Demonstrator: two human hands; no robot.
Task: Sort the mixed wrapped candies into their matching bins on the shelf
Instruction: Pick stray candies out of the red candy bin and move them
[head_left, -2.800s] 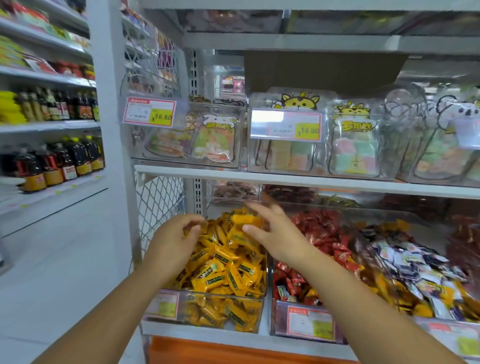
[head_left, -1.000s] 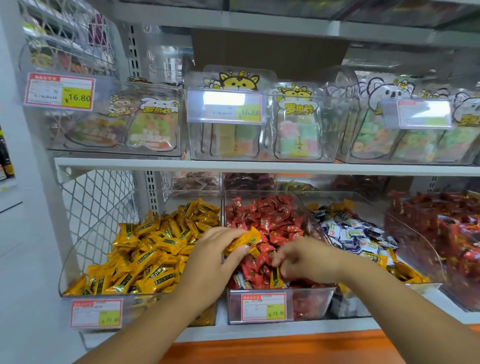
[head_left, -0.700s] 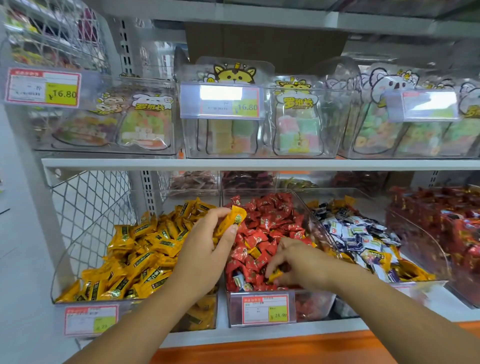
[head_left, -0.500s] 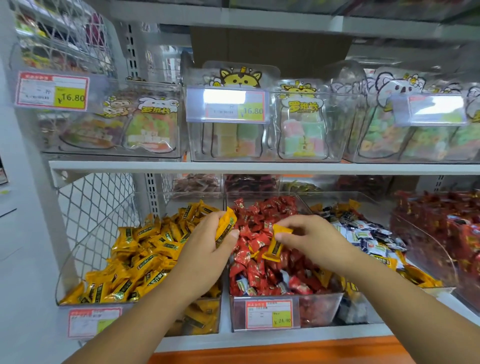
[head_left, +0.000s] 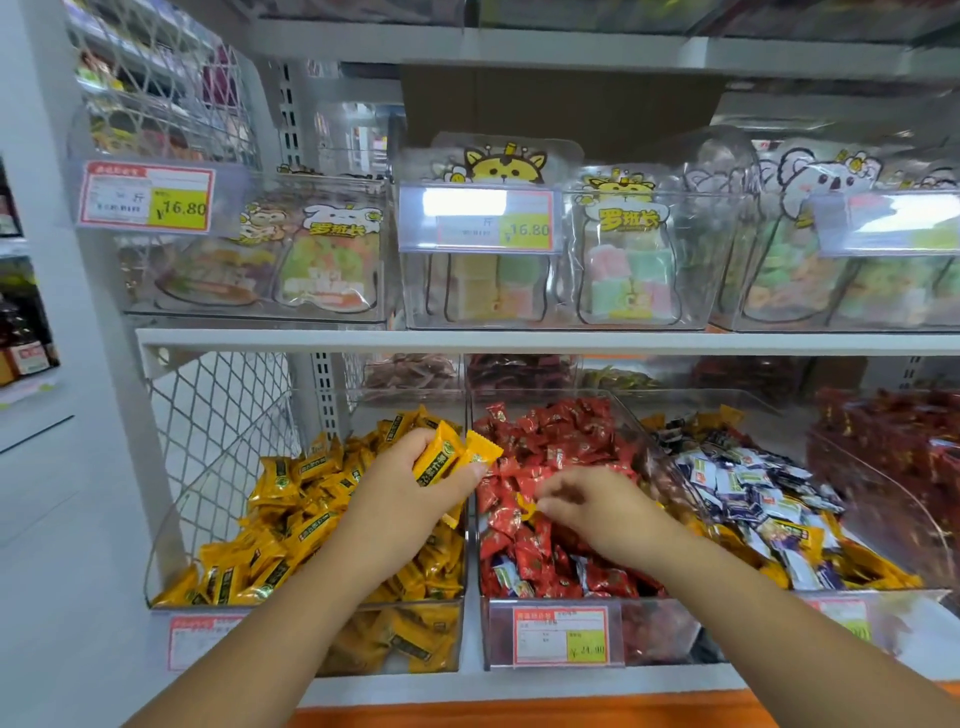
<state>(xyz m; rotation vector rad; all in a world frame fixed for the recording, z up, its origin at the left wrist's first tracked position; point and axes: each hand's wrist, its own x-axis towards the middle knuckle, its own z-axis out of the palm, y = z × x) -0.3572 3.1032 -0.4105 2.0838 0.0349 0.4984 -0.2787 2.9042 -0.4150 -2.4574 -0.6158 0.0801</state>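
Now two crinkly yellow candies fill left hand.

We cannot tell whether the blurred right hand pinches anything among the red candies. The far-right bin runs off the frame edge. Small print on the near price tag is unreadable, and the far bins sit dim.

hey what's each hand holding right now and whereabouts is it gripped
The left hand pinches yellow wrapped candies by their lower ends. The right hand reaches into the red candy bin; its grip cannot be told.
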